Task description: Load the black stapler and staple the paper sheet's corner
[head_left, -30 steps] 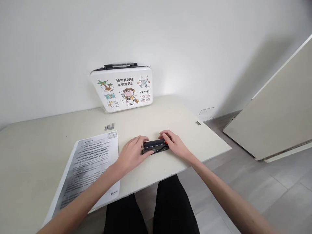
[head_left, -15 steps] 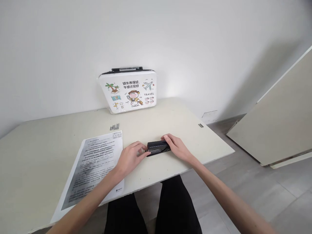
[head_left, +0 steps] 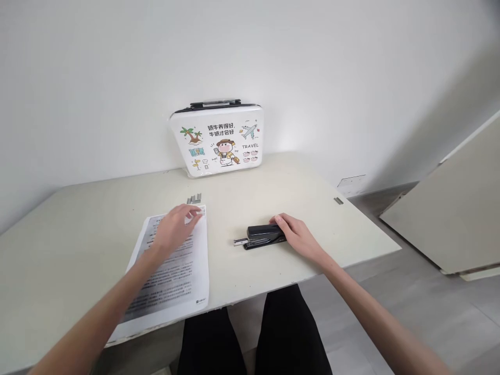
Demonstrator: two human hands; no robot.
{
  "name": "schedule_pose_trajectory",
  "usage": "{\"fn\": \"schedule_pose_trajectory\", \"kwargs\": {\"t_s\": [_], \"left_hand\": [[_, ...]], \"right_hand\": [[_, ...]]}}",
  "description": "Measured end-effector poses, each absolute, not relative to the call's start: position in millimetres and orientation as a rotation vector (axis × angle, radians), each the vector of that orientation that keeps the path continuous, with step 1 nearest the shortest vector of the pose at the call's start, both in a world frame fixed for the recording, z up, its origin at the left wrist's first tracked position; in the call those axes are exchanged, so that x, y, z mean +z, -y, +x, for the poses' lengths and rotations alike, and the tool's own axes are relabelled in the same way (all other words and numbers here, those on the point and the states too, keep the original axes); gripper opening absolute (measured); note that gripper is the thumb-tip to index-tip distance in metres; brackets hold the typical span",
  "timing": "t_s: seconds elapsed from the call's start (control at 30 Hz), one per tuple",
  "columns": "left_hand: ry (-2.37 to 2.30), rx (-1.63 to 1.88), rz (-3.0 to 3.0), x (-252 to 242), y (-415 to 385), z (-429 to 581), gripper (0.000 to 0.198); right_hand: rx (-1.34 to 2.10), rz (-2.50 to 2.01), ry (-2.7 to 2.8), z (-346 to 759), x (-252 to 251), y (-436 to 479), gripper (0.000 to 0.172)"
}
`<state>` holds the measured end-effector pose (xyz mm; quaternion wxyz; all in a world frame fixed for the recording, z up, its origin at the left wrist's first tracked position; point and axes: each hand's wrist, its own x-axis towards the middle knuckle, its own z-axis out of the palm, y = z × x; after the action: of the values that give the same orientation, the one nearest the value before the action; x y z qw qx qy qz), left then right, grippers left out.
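A black stapler (head_left: 265,234) lies on the table, with a metal staple tray (head_left: 240,241) sticking out of its left end. My right hand (head_left: 292,232) is closed around the stapler's right end. Over the top right part of a printed sheet (head_left: 195,281) hovers my left hand (head_left: 175,226). Its thumb and forefinger are apart, and I see nothing between them. Just beyond its fingertips are several strips of grey staples (head_left: 194,199), close to the sheet's upper edge. My left hand and forearm hide part of the print.
A white case (head_left: 221,140) with cartoon pictures and a black handle stands against the wall at the back of the table (head_left: 234,276). Another small grey strip (head_left: 338,200) lies near the right edge. A pale board (head_left: 449,224) leans at the far right.
My left hand has let go of the stapler's left end and moved left and away from me, over the sheet. The staple tray now juts out. My right hand stays on the stapler.
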<state>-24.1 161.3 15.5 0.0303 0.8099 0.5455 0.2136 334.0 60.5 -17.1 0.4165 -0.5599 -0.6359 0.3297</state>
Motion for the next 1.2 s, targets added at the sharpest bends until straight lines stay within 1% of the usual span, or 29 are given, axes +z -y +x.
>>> {"fn": "schedule_pose_trajectory", "kwargs": {"t_s": [0.13, 0.23, 0.33, 0.47, 0.57, 0.7, 0.8, 0.9, 1.0, 1.2], "left_hand": [[-1.901, 0.557, 2.451, 13, -206, -38, 0.026], [-1.95, 0.449, 2.52, 10, -226, -37, 0.029], [-1.97, 0.36, 2.595, 7, -238, -33, 0.026], [-1.884, 0.398, 2.657, 3, -247, -31, 0.024], [-1.768, 0.531, 2.633, 4, -247, -31, 0.031], [-1.581, 0.739, 2.328, 12, -229, -22, 0.039], [-1.379, 0.783, 2.001, 19, -197, -3, 0.046], [-1.227, 0.762, 1.875, 24, -157, 20, 0.048], [-1.182, 0.689, 1.847, 32, -122, 37, 0.046], [-1.23, 0.546, 1.835, 36, -91, 51, 0.04]], "right_hand": [[0.831, -1.413, 1.599, 334, -16, -61, 0.047], [0.829, -1.413, 1.593, 334, -16, -62, 0.047], [0.827, -1.411, 1.592, 335, -17, -63, 0.047], [0.829, -1.422, 1.598, 336, -15, -62, 0.048], [0.834, -1.423, 1.59, 336, -14, -62, 0.047], [0.843, -1.407, 1.589, 336, -14, -61, 0.046], [0.84, -1.404, 1.591, 337, -15, -61, 0.046], [0.831, -1.404, 1.596, 338, -17, -61, 0.047], [0.824, -1.405, 1.597, 338, -18, -62, 0.048], [0.808, -1.397, 1.6, 339, -18, -61, 0.049]]}}
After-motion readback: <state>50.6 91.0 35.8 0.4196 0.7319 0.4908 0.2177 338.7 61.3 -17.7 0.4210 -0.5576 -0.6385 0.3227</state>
